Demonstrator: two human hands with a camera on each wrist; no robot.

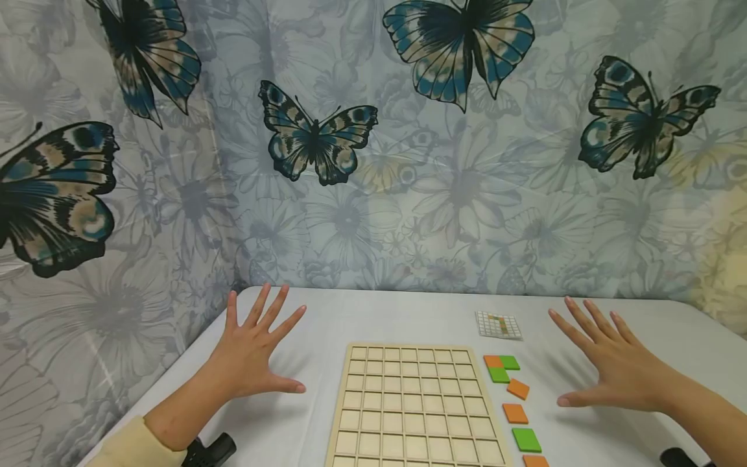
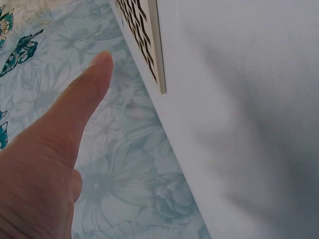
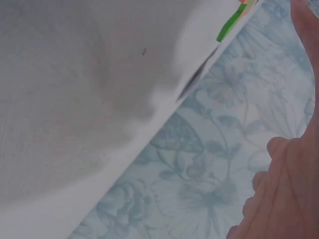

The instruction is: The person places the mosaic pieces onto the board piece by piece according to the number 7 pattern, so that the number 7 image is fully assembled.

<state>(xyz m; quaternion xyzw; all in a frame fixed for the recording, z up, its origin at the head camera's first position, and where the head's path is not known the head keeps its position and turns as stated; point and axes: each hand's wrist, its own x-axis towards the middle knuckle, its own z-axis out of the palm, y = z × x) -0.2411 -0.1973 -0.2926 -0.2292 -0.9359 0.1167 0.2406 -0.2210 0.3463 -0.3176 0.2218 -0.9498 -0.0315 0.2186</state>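
Note:
Fingers spread wide, my left hand [image 1: 251, 357] hovers over the table to the left of a wooden grid board [image 1: 417, 402]. My right hand [image 1: 618, 370], also spread and holding nothing, is above the table on the right. Between the board and that hand lie orange tiles [image 1: 515, 413] and green tiles [image 1: 527, 440] in a loose column. Two green tiles and an orange one touch at its far end. A small card with a printed grid [image 1: 498, 325] lies behind them. In the left wrist view the thumb [image 2: 82, 94] points past the board's edge.
A white cloth covers the table [image 1: 280, 428]. Behind and to the left hangs a curtain with butterflies [image 1: 318, 139] and pale flowers. Dark wrist devices [image 1: 210, 451] show beneath both forearms at the bottom of the head view.

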